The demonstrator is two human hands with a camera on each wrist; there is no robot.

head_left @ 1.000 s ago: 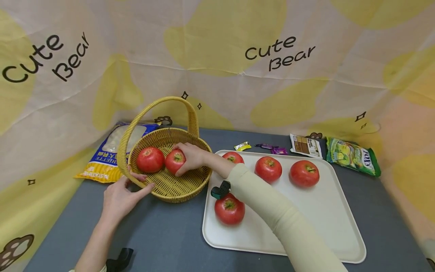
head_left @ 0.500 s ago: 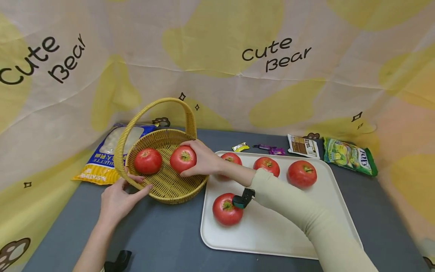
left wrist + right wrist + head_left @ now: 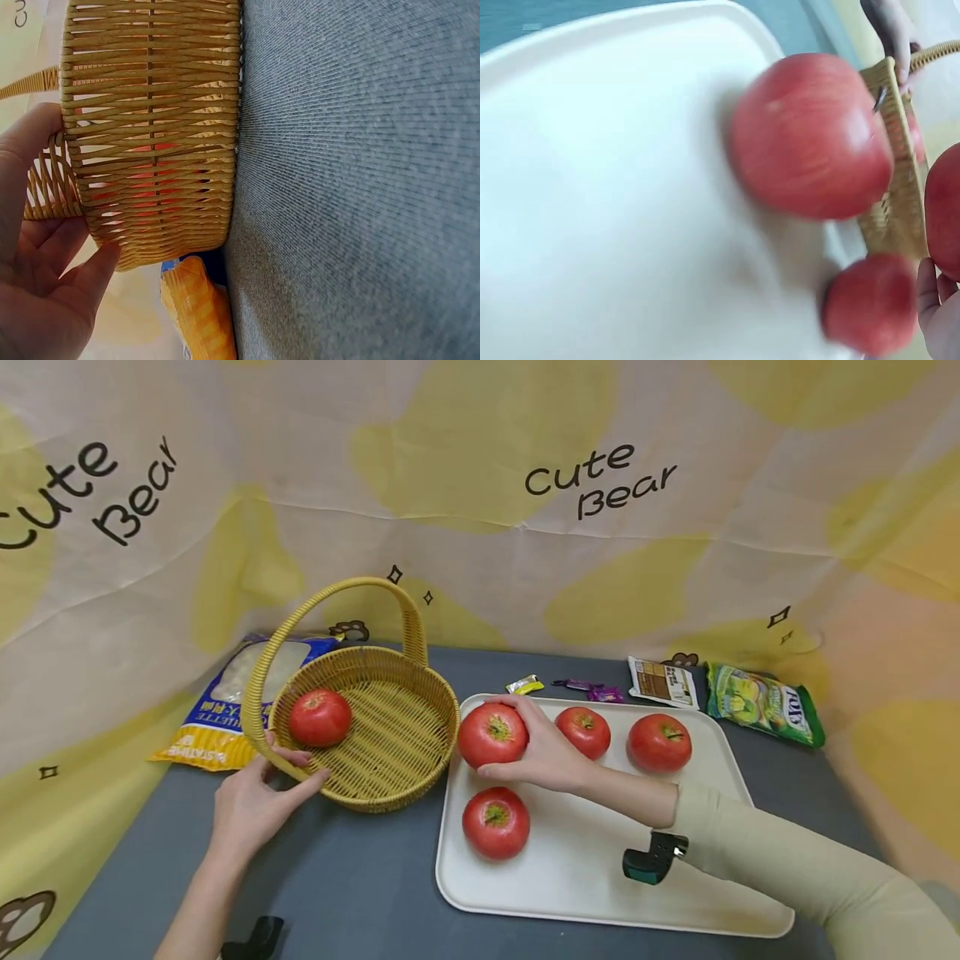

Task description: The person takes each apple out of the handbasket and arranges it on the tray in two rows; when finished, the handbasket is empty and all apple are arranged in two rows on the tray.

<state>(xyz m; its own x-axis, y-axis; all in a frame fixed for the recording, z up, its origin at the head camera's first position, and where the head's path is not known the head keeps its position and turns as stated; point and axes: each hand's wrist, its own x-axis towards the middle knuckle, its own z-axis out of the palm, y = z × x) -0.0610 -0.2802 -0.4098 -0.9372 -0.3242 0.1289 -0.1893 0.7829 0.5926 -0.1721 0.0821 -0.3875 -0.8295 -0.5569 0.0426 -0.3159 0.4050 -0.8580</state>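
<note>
Your right hand (image 3: 546, 750) holds an apple (image 3: 492, 735), fingers curled round it, over the far left corner of the tray (image 3: 585, 860), beside the basket (image 3: 401, 735) your left hand (image 3: 251, 807) grips.

Soft, even light lies over the grey desk (image 3: 375, 877) before me, and beside my left forearm (image 3: 206, 897) I see a faint shadow with a blurred outline. At my right wrist the white tray (image 3: 592, 868) glares nearly featureless up to its rounded corner, where a large red fruit (image 3: 806, 139) is smeared; at my left, the basket (image 3: 150, 135) shows crisp weave, while the closest desk surface turns hazy.
</note>
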